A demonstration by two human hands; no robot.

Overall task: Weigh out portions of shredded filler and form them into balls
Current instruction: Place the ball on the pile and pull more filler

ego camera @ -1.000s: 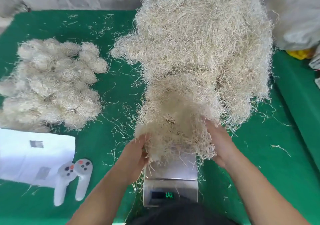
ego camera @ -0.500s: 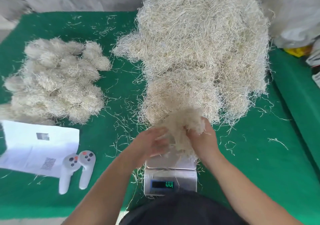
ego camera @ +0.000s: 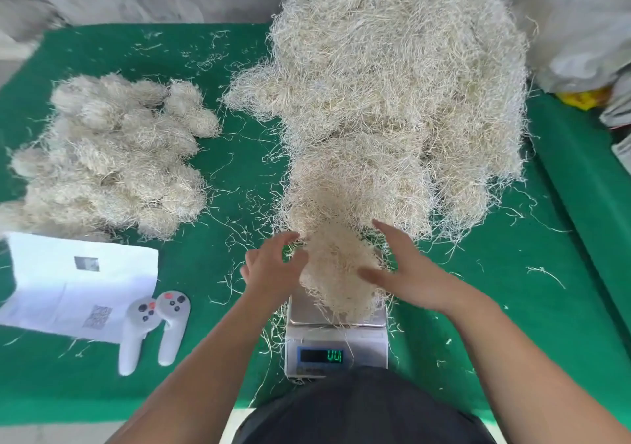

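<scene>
Green table [ego camera: 218, 368]: filler heap [ego camera: 403, 102], balls [ego camera: 112, 156], scale [ego camera: 336, 344], paper [ego camera: 78, 286], two controllers [ego camera: 153, 327] (white).

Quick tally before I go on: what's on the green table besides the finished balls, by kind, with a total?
Loose filler heap: 1
Portion on the scale: 1
Scale: 1
White controllers: 2
White paper sheet: 1
Total: 6
The balls are piled too tightly to count.
</scene>
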